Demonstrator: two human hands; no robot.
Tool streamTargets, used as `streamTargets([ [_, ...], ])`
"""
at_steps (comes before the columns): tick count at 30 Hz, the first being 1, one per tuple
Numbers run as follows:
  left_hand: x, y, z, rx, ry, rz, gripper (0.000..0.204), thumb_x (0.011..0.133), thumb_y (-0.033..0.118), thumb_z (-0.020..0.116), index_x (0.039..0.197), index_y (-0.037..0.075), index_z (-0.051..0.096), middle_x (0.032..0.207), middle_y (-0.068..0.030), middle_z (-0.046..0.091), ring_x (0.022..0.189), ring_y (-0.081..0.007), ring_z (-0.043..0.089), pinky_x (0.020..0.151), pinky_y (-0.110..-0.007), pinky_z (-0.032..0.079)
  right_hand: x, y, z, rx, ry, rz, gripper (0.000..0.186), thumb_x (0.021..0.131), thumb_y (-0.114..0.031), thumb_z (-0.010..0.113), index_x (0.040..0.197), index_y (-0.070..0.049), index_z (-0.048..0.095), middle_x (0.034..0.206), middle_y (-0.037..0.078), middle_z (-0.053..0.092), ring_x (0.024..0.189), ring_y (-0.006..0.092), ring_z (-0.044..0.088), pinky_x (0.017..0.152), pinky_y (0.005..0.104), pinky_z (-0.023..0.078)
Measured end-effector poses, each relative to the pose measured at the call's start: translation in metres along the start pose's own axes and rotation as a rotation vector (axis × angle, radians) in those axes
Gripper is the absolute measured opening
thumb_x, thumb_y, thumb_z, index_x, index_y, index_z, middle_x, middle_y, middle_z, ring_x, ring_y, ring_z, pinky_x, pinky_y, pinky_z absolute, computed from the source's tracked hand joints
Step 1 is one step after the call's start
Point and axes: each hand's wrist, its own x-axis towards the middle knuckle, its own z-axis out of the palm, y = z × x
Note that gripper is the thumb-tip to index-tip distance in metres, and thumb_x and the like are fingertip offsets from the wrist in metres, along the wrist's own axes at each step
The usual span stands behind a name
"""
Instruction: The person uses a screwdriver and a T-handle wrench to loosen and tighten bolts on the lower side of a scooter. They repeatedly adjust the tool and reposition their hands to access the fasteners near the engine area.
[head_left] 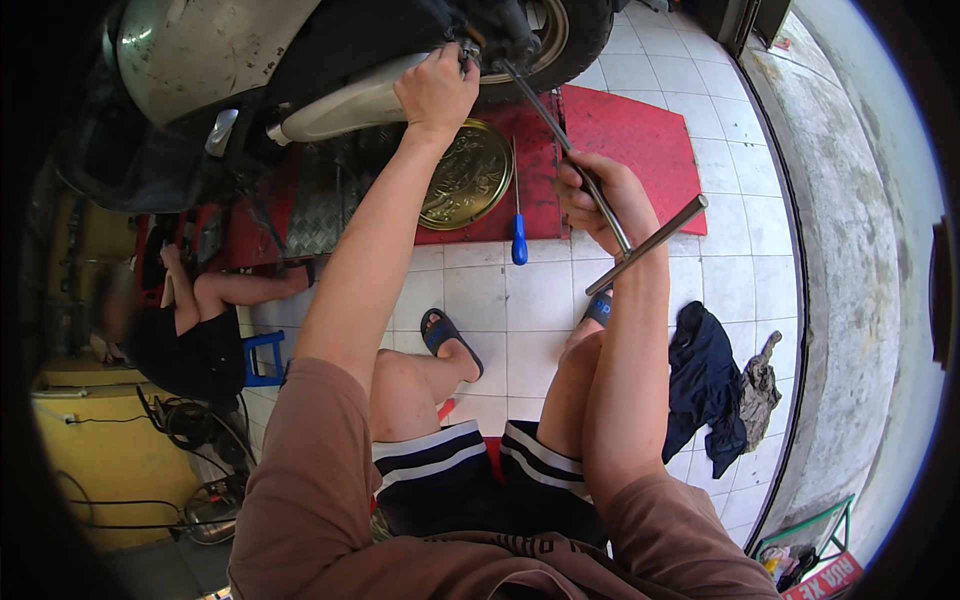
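My left hand (436, 92) reaches up to the underside of a motorbike (200, 60), fingers bent around a small metal part beside the rear wheel hub; what exactly they grip is partly hidden. My right hand (605, 195) is closed around the shaft of a long steel T-handle wrench (540, 108), whose far end meets the dark hub area right of my left hand. The crossbar lies over my right wrist. The silver exhaust (340, 115) runs below and left of my left hand. A brass-coloured round tray (462, 175) and a blue-handled screwdriver (519, 240) rest beneath on the red platform.
The red platform (630, 160) stands on white tiles. At left, another person (185, 345) sits on a blue stool (263, 360) near cables. Dark cloth (700, 390) and a crumpled rag (760, 395) lie at right, beside a metal threshold and concrete strip (830, 300).
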Motion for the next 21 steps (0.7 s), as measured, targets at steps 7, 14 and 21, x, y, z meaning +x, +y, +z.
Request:
streamTargets([
  [7, -0.003, -0.005, 0.013, -0.060, 0.097, -0.043, 0.016, 0.074, 0.030, 0.069, 0.082, 0.016, 0.072, 0.072, -0.0047, 0.069, 0.065, -0.0309, 0.066, 0.059, -0.043, 0.051, 0.004, 0.004, 0.003, 0.008, 0.027, 0.003, 0.031, 0.098, -0.024, 0.042, 0.072, -0.010, 0.046, 0.052, -0.003, 0.040, 0.040, 0.0061, 0.025, 0.039, 0.0247, 0.017],
  [14, -0.001, -0.002, 0.017, -0.028, 0.067, -0.020, 0.016, 0.076, 0.028, 0.067, 0.079, 0.013, 0.071, 0.069, -0.0080, 0.068, 0.063, -0.0311, 0.066, 0.057, -0.044, 0.050, 0.000, -0.002, -0.001, -0.006, 0.101, -0.051, 0.032, 0.098, -0.025, 0.042, 0.071, -0.010, 0.047, 0.052, -0.002, 0.040, 0.040, 0.0067, 0.025, 0.039, 0.0251, 0.017],
  [21, 0.001, -0.005, 0.017, -0.014, 0.019, -0.006, 0.020, 0.077, 0.031, 0.067, 0.080, 0.012, 0.071, 0.069, -0.0086, 0.069, 0.064, -0.0313, 0.066, 0.058, -0.044, 0.051, 0.003, -0.002, 0.002, -0.026, 0.146, -0.052, 0.032, 0.099, -0.025, 0.040, 0.071, -0.011, 0.045, 0.051, -0.003, 0.037, 0.040, 0.0062, 0.023, 0.038, 0.0235, 0.018],
])
